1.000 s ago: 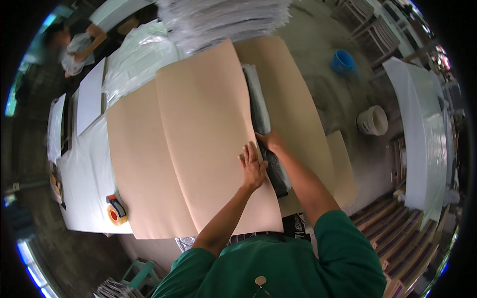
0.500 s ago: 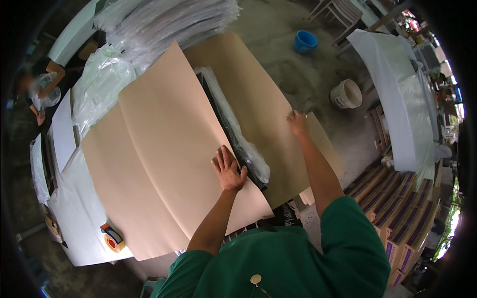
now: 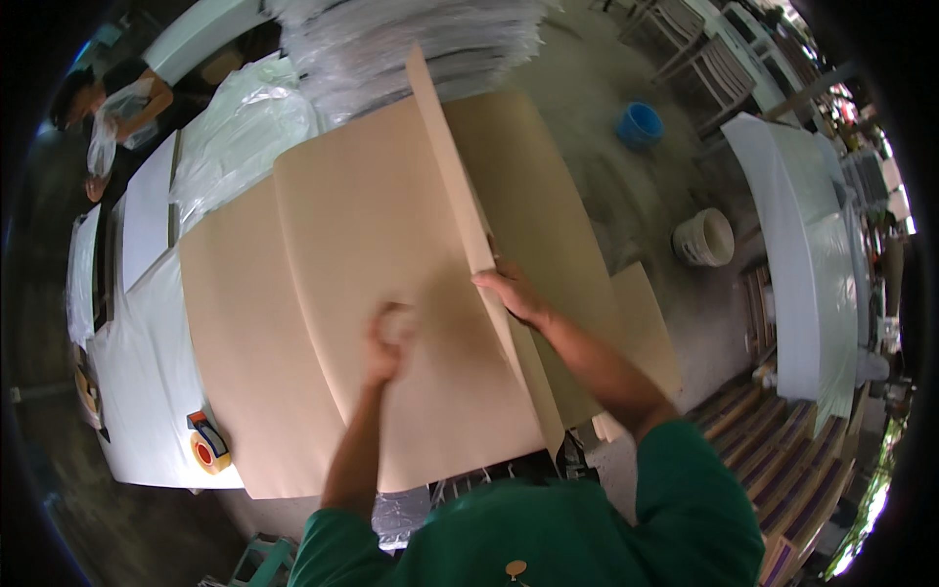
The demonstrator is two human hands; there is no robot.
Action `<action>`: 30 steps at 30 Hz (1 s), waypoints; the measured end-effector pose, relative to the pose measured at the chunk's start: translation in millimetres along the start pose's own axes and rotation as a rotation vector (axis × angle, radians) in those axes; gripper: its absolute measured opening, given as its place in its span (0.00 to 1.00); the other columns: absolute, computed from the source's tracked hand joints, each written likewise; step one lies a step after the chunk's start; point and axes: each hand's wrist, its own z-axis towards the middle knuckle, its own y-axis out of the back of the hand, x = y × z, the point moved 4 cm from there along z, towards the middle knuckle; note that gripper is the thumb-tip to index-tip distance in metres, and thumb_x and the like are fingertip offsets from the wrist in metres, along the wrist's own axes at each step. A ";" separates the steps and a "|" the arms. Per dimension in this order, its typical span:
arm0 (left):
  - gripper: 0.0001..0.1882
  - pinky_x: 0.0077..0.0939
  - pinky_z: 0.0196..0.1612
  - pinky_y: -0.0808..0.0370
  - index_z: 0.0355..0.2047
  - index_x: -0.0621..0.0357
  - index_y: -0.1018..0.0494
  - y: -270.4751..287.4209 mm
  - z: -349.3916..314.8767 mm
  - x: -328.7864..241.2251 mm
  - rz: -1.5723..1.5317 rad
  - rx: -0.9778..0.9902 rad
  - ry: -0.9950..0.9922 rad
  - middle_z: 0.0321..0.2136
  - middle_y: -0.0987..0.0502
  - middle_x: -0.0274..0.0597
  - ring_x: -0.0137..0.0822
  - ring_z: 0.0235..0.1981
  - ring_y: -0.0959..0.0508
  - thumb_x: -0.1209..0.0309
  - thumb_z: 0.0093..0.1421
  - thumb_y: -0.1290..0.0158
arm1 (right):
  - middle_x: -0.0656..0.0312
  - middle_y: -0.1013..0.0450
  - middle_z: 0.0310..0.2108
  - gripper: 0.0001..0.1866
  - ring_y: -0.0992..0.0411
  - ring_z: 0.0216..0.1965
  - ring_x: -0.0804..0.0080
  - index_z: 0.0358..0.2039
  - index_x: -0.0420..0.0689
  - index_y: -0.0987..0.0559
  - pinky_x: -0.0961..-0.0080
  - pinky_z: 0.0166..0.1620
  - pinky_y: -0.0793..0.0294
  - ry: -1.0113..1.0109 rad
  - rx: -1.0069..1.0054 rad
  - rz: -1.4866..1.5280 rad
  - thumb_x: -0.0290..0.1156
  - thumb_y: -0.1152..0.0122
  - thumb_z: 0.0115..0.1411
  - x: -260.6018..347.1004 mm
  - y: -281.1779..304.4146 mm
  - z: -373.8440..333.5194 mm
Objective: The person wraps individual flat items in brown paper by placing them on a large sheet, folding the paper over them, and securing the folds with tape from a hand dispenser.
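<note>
A large sheet of brown kraft paper (image 3: 362, 254) covers most of the table in front of me, with a soft crease running along its left part. Its right edge stands up in a narrow fold. My right hand (image 3: 511, 293) grips that fold about midway along, thumb on the near face. My left hand (image 3: 388, 342) hovers over or just touches the sheet left of the fold; motion smears its fingers, which look curved. Beyond the fold lies more brown paper (image 3: 548, 215). The plastic-wrapped dark item is hidden now.
A tape dispenser (image 3: 208, 445) sits on the white-covered table (image 3: 147, 391) at left. Stacked clear-wrapped sheets (image 3: 411, 49) lie at the far end. A blue bucket (image 3: 639, 125) and a white bucket (image 3: 704, 238) stand on the floor, near long cartons (image 3: 773, 470). A co-worker (image 3: 122, 112) handles clear plastic.
My right hand has moved left from the far paper's edge, and the paper edge is now folded up over the plastic-wrapped item. My left hand has left its flat press and shifted left.
</note>
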 end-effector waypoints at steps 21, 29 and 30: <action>0.25 0.50 0.62 0.65 0.61 0.44 0.50 39.6 53.2 64.7 0.939 0.032 0.398 0.63 0.56 0.43 0.51 0.63 0.59 0.59 0.63 0.71 | 0.42 0.57 0.61 0.18 0.65 0.65 0.52 0.31 0.29 0.23 0.53 0.62 0.73 0.261 0.258 -0.582 0.33 0.53 0.53 -13.0 -172.8 20.6; 0.25 0.50 0.62 0.63 0.59 0.48 0.45 27.2 62.7 61.3 0.925 0.000 0.384 0.62 0.55 0.43 0.52 0.63 0.59 0.61 0.60 0.65 | 0.44 0.54 0.61 0.15 0.60 0.64 0.51 0.21 0.34 0.20 0.52 0.62 0.71 0.183 0.342 -0.966 0.35 0.48 0.48 -71.4 -159.0 37.3; 0.25 0.49 0.62 0.63 0.58 0.50 0.43 26.2 64.8 57.7 0.925 0.011 0.358 0.62 0.54 0.44 0.52 0.63 0.58 0.62 0.59 0.63 | 0.44 0.54 0.61 0.15 0.61 0.64 0.51 0.21 0.35 0.20 0.52 0.62 0.71 0.188 0.360 -0.970 0.35 0.48 0.48 -74.8 -157.7 38.8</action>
